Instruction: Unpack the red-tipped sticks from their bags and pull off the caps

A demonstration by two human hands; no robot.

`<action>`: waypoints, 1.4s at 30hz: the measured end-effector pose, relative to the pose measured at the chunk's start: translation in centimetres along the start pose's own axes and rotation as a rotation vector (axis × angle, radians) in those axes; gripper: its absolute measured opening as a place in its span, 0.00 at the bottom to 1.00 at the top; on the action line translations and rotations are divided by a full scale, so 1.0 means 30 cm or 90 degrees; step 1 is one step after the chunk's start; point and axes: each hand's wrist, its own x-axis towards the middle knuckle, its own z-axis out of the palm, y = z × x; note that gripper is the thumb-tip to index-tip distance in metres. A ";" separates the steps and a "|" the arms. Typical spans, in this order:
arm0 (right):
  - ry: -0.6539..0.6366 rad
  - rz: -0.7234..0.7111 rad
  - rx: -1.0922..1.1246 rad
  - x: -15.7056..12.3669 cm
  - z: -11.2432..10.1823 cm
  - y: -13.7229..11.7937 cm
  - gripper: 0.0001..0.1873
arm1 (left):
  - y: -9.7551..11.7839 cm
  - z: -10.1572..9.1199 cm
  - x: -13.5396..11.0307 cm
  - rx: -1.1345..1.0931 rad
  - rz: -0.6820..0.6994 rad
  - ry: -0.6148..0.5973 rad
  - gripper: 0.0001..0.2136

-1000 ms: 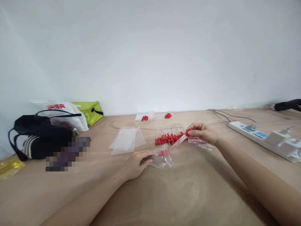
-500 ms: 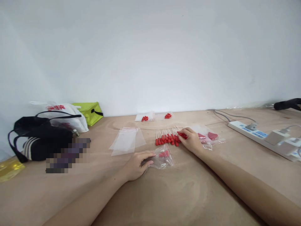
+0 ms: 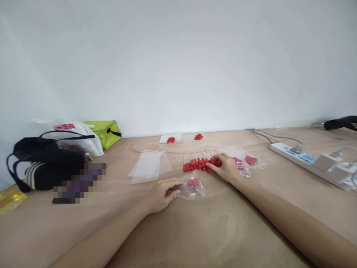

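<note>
My left hand (image 3: 163, 193) rests on the wooden table (image 3: 212, 230) and pinches the mouth of a small clear zip bag (image 3: 192, 187) with red-tipped pieces inside. My right hand (image 3: 225, 167) lies at the right end of a row of red-tipped droppers (image 3: 196, 163); its fingers curl onto the red bulbs there. Just right of that hand lie filled clear bags (image 3: 247, 162) with red parts.
Empty clear bags (image 3: 149, 165) lie left of the droppers. Two small bags with red caps (image 3: 184, 137) sit near the wall. A black bag (image 3: 46, 160), white plastic bag (image 3: 74, 136) and green pouch (image 3: 104, 132) stand far left. A white power strip (image 3: 315, 163) with plugs runs along the right.
My right hand came down from beside the filled bags, where it held a dropper, to the right end of the dropper row. My left hand kept its hold on the bag.
</note>
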 end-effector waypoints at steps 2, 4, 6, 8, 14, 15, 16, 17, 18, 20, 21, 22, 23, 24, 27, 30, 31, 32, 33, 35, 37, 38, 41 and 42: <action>0.017 -0.011 -0.006 -0.008 -0.010 -0.008 0.15 | 0.000 -0.002 0.000 0.002 0.000 0.001 0.13; 0.037 -0.027 -0.017 -0.020 -0.025 -0.027 0.12 | -0.004 -0.003 -0.002 0.007 0.003 -0.002 0.14; 0.013 -0.059 0.004 -0.035 -0.042 -0.057 0.09 | -0.009 -0.005 -0.003 0.012 0.010 -0.013 0.14; -0.060 -0.106 0.058 -0.053 -0.052 -0.092 0.08 | -0.014 -0.010 -0.006 0.016 0.012 -0.026 0.15; -0.219 -0.136 0.103 -0.081 -0.032 -0.169 0.12 | -0.013 -0.031 -0.013 0.019 0.023 -0.076 0.18; -0.230 -0.130 0.099 -0.080 -0.025 -0.177 0.14 | -0.013 -0.033 -0.013 0.017 0.030 -0.082 0.18; -0.241 -0.129 0.096 -0.079 -0.019 -0.183 0.15 | -0.013 -0.035 -0.014 0.015 0.035 -0.089 0.18; -0.253 -0.132 0.093 -0.078 -0.013 -0.188 0.16 | -0.013 -0.036 -0.014 0.013 0.040 -0.093 0.18; -0.265 -0.137 0.090 -0.078 -0.008 -0.192 0.15 | -0.013 -0.036 -0.015 0.011 0.041 -0.096 0.18; -0.278 -0.149 0.087 -0.078 -0.003 -0.199 0.11 | -0.015 -0.036 -0.015 0.006 0.042 -0.102 0.18; -0.275 -0.152 0.088 -0.079 -0.002 -0.202 0.09 | -0.016 -0.036 -0.015 0.003 0.040 -0.103 0.18; -0.267 -0.155 0.091 -0.080 -0.004 -0.203 0.08 | -0.017 -0.035 -0.015 -0.001 0.039 -0.104 0.18; -0.258 -0.160 0.096 -0.080 -0.007 -0.203 0.07 | -0.018 -0.035 -0.015 -0.004 0.039 -0.102 0.18; -0.249 -0.165 0.106 -0.080 -0.012 -0.201 0.06 | -0.019 -0.035 -0.015 -0.006 0.036 -0.100 0.18; -0.256 -0.153 0.174 -0.073 -0.036 -0.188 0.04 | -0.019 -0.035 -0.015 -0.004 0.032 -0.092 0.18; -0.304 -0.053 0.282 -0.065 -0.052 -0.167 0.06 | -0.018 -0.036 -0.014 0.005 0.031 -0.097 0.18; -0.318 -0.005 0.330 -0.064 -0.053 -0.161 0.06 | -0.017 -0.036 -0.014 0.007 0.029 -0.100 0.18; -0.328 0.042 0.381 -0.064 -0.050 -0.157 0.07 | -0.017 -0.036 -0.014 0.008 0.028 -0.101 0.18; -0.338 0.084 0.431 -0.066 -0.046 -0.154 0.09 | -0.016 -0.036 -0.015 0.006 0.029 -0.101 0.18; -0.359 0.144 0.513 -0.072 -0.036 -0.156 0.15 | -0.014 -0.035 -0.015 -0.001 0.036 -0.095 0.18; -0.376 0.175 0.555 -0.076 -0.029 -0.162 0.17 | -0.013 -0.035 -0.015 -0.011 0.044 -0.089 0.18; -0.380 0.189 0.567 -0.075 -0.029 -0.164 0.17 | -0.013 -0.034 -0.015 -0.014 0.045 -0.087 0.18; -0.366 0.245 0.601 -0.056 -0.043 -0.151 0.16 | -0.017 -0.032 -0.017 -0.019 0.041 -0.085 0.18; -0.349 0.266 0.614 -0.044 -0.053 -0.136 0.16 | -0.018 -0.031 -0.017 -0.021 0.040 -0.085 0.18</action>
